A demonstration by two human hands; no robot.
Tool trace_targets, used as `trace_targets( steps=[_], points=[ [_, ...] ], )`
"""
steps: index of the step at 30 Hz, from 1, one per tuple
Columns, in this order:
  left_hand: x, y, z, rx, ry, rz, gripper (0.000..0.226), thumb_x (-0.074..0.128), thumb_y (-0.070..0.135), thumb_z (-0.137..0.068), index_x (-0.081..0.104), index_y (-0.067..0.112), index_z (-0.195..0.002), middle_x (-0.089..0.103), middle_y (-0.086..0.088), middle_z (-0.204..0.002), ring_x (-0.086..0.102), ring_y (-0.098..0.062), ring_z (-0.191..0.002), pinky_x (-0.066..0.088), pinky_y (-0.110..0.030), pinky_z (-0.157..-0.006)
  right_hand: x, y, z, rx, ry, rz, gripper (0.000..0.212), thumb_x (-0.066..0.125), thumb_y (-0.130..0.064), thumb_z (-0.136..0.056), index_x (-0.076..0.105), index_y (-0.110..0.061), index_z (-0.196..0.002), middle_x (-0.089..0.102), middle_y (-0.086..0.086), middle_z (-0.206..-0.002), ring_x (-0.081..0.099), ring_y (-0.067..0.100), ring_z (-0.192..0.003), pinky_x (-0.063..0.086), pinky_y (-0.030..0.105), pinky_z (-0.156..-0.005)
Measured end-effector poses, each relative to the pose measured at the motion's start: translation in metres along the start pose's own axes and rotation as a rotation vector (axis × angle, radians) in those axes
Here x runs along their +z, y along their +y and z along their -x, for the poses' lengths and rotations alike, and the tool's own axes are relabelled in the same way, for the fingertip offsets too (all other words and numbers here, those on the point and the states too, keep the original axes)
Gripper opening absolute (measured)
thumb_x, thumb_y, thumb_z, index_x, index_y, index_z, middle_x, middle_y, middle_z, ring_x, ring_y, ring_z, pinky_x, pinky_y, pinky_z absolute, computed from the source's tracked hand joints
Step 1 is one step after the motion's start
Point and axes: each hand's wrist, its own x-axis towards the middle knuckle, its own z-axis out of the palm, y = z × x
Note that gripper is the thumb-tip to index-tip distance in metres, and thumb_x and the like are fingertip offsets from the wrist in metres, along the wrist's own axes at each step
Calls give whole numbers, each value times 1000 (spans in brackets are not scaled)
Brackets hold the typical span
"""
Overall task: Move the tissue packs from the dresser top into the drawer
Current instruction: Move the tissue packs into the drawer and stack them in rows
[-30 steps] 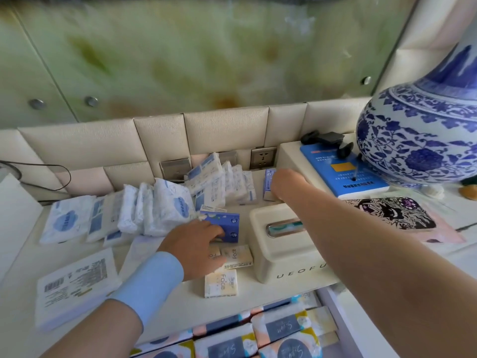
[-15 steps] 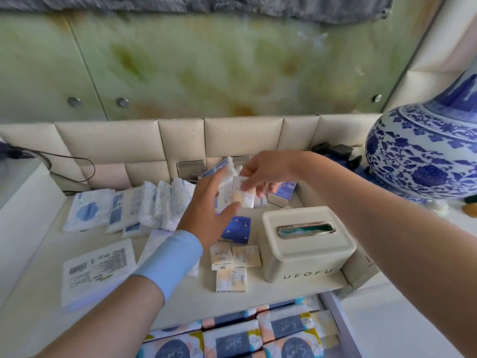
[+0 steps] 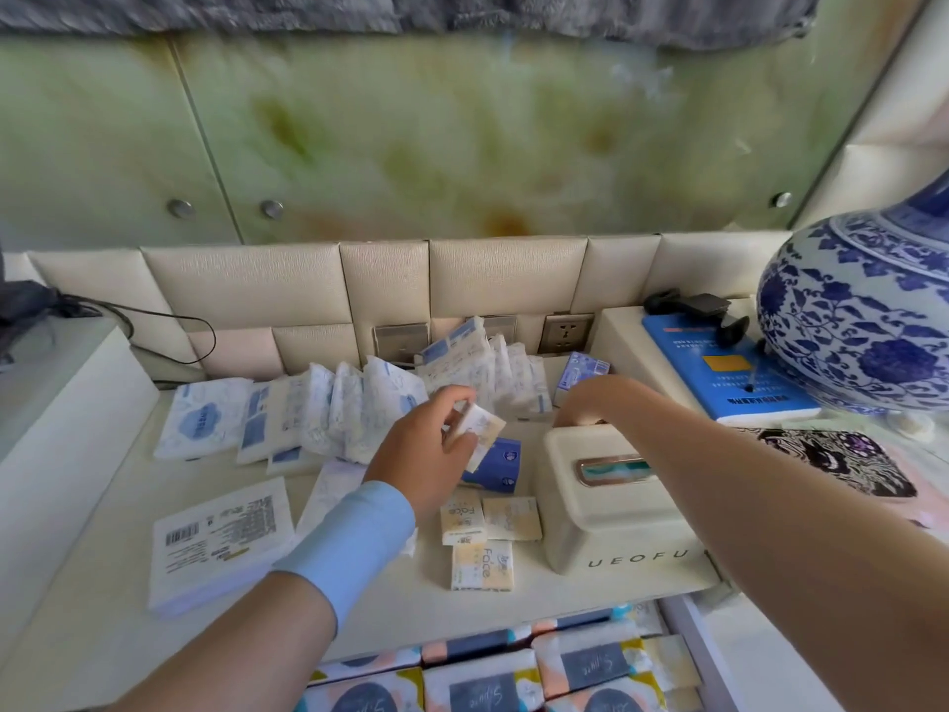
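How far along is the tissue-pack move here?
Done: drawer already holds patterned packs. In hand: left hand grips a small cream pack; right hand reaches behind the tissue box. Left: the white-blue row, three Face packs and a dark blue pack on the dresser top.

The small cream pack (image 3: 480,429), held between both hands half a second ago, is now in the left hand (image 3: 421,454) alone, pinched between thumb and fingers above the dark blue pack (image 3: 495,462), on which that hand rested a second ago. The right hand (image 3: 590,403) has let go and dropped back toward the bench, fingertips behind the rear edge of the tissue box (image 3: 606,511).
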Motion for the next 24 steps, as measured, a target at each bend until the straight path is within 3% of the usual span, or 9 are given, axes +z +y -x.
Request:
trace_targets(
  steps=[6,8,10,11,13,16,20,22,24],
  points=[
    [-1,-4,-4,-43,1,8,41,58,24,-95,46,36,-133,58,11,-112,59,-12,-99,50,-27,-86,2,-12,-11,1,-27,-80,50,54,-30,-96,45,-9,-141,53,11,-133,53,27,-118,45,37,-101],
    [-2,-2,-6,-95,29,68,24,59,26,-94,57,32,-116,64,11,-105,62,-11,-95,50,-25,-81,-17,-14,2,-59,-64,-135,45,57,-33,-95,49,-9,-132,60,13,-112,62,24,-96,51,32,-82],
    [-4,2,-9,-139,53,217,15,61,26,-92,64,29,-106,69,9,-100,65,-13,-95,53,-28,-83,-39,-12,8,-107,-100,-424,45,60,-42,-90,51,-8,-118,58,10,-79,54,17,-58,45,26,-53],
    [-5,3,-10,-140,58,285,13,63,25,-91,66,28,-104,69,8,-103,65,-12,-97,53,-27,-85,-48,-12,10,-148,-154,-603,49,59,-47,-90,52,-5,-115,58,9,-72,51,17,-52,40,23,-48],
    [-9,7,-10,-96,66,326,12,68,23,-89,66,29,-99,62,9,-120,58,-6,-110,43,-20,-93,-63,-13,21,-295,-314,-900,54,52,-54,-92,55,-3,-111,63,13,-80,59,22,-58,44,25,-52],
    [-16,13,-9,-14,18,316,16,73,25,-86,71,25,-101,46,18,-138,41,2,-128,29,-19,-104,-70,-22,39,-515,-479,-956,57,45,-58,-96,56,-7,-118,64,17,-104,66,28,-75,48,33,-66],
    [-18,19,-5,-13,-65,468,27,75,22,-84,72,18,-111,70,4,-116,63,-8,-112,46,-38,-106,-54,-40,41,-590,-448,-1013,44,55,-32,-96,57,-2,-128,62,22,-127,61,27,-96,48,36,-81],
    [-17,18,-3,-47,-56,483,30,77,28,-81,73,22,-110,72,6,-110,64,-9,-109,47,-40,-105,-47,-50,41,-550,-404,-1111,35,53,-13,-97,56,4,-127,65,20,-121,66,24,-93,54,31,-77],
    [-16,14,-3,-87,-27,496,28,76,34,-76,75,28,-103,74,10,-106,65,-9,-109,47,-40,-104,-42,-57,46,-516,-376,-1122,25,51,-10,-97,62,2,-117,72,14,-103,69,20,-81,57,27,-66]
  ],
)
